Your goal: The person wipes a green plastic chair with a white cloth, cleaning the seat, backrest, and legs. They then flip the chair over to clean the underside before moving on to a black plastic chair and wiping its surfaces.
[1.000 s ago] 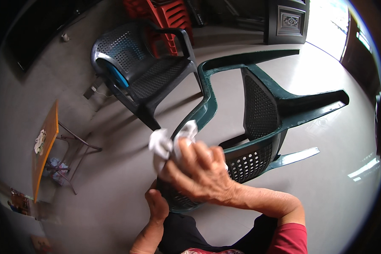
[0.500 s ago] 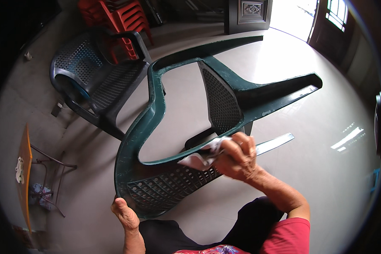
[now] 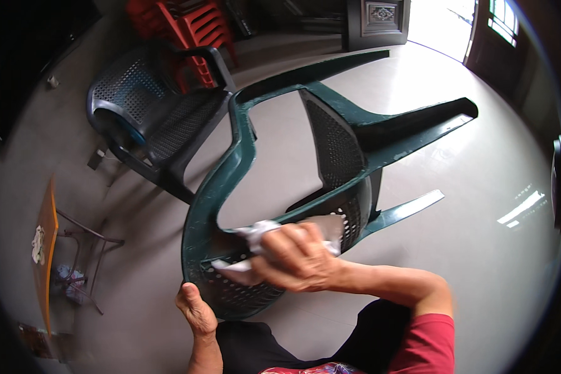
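Observation:
A dark green plastic armchair [image 3: 230, 165] lies tipped on its side before me, its legs pointing right and its perforated back nearest my lap. At the lower left, my left hand [image 3: 197, 310] grips the edge of that back, thumb in sight and fingers hidden behind it. A crumpled white cloth [image 3: 263, 230] is bunched in my closed right hand [image 3: 299, 258], which presses it against the chair between the armrest and the perforated back. Motion slightly blurs this hand and the cloth.
Another dark armchair [image 3: 162, 118] stands upright at the far left, with stacked red plastic chairs [image 3: 206, 31] behind it. An orange-topped folding table [image 3: 45, 255] stands at the left. A dark panelled cabinet [image 3: 377, 28] sits beside the bright doorway [image 3: 441, 25].
My right hand has swept left with the cloth along the chair's side. My left hand keeps its hold on the edge. The whole view has shifted slightly.

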Demonstrator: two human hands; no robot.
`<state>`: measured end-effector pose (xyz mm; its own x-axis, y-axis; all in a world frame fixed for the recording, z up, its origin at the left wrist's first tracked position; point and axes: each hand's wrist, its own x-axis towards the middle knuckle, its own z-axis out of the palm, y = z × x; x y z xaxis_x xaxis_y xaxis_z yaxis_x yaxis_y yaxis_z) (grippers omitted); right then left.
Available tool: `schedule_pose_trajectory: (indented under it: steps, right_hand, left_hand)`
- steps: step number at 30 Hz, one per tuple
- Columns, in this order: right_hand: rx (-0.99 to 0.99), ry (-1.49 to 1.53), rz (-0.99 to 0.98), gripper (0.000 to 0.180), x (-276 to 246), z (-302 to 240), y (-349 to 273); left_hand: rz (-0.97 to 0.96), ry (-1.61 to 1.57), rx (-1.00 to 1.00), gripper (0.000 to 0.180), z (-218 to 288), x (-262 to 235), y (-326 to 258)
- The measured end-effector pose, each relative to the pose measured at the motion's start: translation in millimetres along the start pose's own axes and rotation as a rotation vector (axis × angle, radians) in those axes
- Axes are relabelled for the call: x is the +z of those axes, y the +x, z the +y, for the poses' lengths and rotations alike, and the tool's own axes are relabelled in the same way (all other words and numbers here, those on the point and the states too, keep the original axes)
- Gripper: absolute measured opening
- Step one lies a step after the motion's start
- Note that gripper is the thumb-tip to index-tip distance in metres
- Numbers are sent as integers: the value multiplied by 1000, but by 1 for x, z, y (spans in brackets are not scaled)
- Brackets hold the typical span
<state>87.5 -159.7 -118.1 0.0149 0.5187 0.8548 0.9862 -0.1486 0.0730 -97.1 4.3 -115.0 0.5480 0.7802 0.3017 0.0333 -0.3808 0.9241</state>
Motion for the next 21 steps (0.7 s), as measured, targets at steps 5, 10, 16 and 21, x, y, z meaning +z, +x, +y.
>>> schedule_pose_trajectory:
  steps: [5, 10, 16, 21]
  right_hand:
    - [-50, 44, -24, 24, 17, -12, 22]
    - [66, -103, -40, 22, -9, 34, -25]
    - [586, -200, 134, 33, -31, 94, -101]
    - [1062, 47, -42, 37, -28, 115, -174]
  left_hand:
    - [21, 50, -8, 55, -7, -1, 8]
    - [14, 0, -72, 55, -18, -8, 10]
    - [-25, -41, -124, 56, -15, -10, 19]
    - [-255, -382, -243, 59, -4, -13, 25]
